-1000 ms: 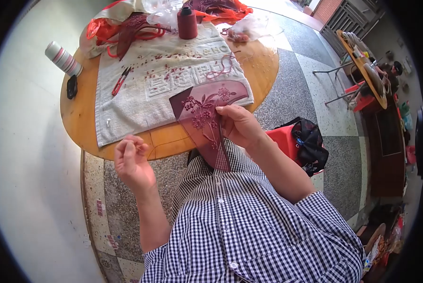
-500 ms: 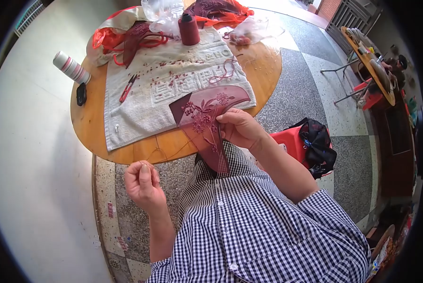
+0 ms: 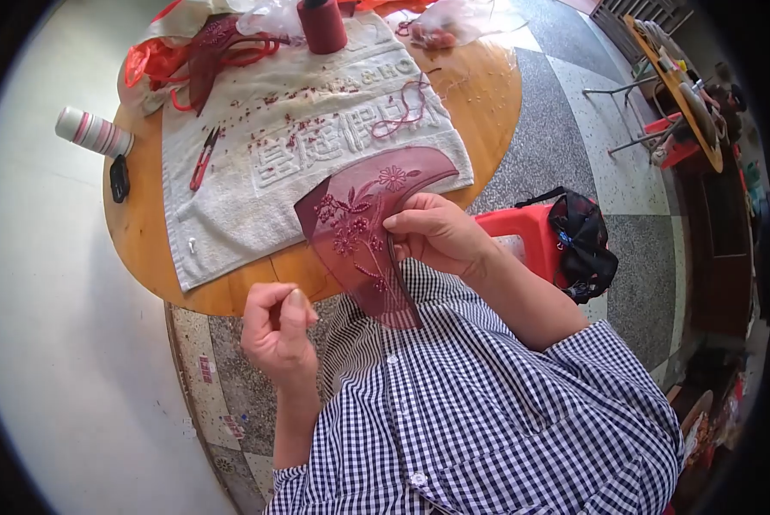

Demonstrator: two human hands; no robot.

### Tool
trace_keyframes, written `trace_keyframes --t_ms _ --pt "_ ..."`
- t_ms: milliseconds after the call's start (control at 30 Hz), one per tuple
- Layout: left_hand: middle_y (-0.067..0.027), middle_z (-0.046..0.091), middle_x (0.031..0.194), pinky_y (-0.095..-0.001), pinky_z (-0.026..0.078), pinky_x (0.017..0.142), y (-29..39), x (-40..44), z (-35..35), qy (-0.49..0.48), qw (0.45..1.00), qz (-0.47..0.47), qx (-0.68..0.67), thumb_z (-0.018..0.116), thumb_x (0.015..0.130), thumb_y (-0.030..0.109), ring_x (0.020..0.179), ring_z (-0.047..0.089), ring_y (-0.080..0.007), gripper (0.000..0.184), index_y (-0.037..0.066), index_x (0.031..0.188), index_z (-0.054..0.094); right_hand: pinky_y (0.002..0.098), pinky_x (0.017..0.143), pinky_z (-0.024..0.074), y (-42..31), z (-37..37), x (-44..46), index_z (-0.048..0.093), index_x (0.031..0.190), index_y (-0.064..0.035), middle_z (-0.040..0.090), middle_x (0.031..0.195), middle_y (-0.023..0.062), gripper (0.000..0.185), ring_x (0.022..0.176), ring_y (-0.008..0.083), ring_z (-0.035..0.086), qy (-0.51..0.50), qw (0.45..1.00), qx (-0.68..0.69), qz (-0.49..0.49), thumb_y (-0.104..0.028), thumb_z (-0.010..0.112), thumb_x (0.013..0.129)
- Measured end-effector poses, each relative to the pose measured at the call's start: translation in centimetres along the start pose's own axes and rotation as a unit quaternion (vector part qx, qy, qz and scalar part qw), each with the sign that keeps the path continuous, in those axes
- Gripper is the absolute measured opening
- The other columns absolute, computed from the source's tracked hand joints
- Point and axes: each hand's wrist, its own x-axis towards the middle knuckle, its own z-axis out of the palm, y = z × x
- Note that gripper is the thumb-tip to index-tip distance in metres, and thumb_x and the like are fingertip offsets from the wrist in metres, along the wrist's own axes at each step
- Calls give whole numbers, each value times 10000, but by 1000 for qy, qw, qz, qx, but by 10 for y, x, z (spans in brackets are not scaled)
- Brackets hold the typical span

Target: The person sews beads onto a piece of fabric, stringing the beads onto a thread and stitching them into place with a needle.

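Observation:
My right hand (image 3: 436, 230) grips the edge of a sheer burgundy fabric piece (image 3: 344, 202), thumb on top. Beaded sprigs and an embroidered flower decorate it, and it hangs over my lap just off the table's near edge. To its left, my left hand (image 3: 282, 330) is closed in a pinch, apart from the fabric. A fine thread led to these fingers a moment ago; it is too thin to follow now, and whether a needle is there I cannot tell.
A white towel (image 3: 222, 232) covers much of the wooden table (image 3: 488, 112), with red thread snips (image 3: 204, 160), scattered beads and a burgundy thread cone (image 3: 322, 27) on it. A striped bottle (image 3: 93, 131) and black object (image 3: 120, 178) lie left. A red stool (image 3: 535, 245) stands right.
My left hand has moved right, closer to the fabric, and the thread loop between them no longer shows clearly. My right hand keeps its hold. The whole view has shifted slightly.

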Motion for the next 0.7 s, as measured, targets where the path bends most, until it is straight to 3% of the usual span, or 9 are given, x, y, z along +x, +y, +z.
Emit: trace_keyframes --t_ms 233,433,600,700 --pt "-8 505 707 -187 355 516 11 5 17 -89 984 -2 156 567 791 -35 563 415 -73 60 12 826 577 177 493 467 0 5 -1 612 822 28 617 686 82 55 529 101 555 29 999 -39 1 18 558 821" --pt "6 494 689 -183 341 522 13 4 29 -87 982 -30 164 574 781 -35 573 404 -66 58 10 814 586 169 505 461 1 3 -4 600 880 22 628 765 76 71 562 87 549 21 999 -49 0 13 567 818" --pt "2 497 715 -184 340 522 16 11 31 -89 975 4 204 559 793 -33 573 396 -65 60 12 825 581 167 504 451 1 2 -5 598 882 17 622 769 74 71 561 85 535 54 996 -64 -7 10 574 816" --pt "-8 502 744 -178 344 520 14 13 27 -51 991 -29 120 539 805 -34 574 402 -67 68 11 845 570 167 500 447 0 2 -5 597 877 14 620 761 71 64 554 88 532 55 996 -65 -2 8 578 816"
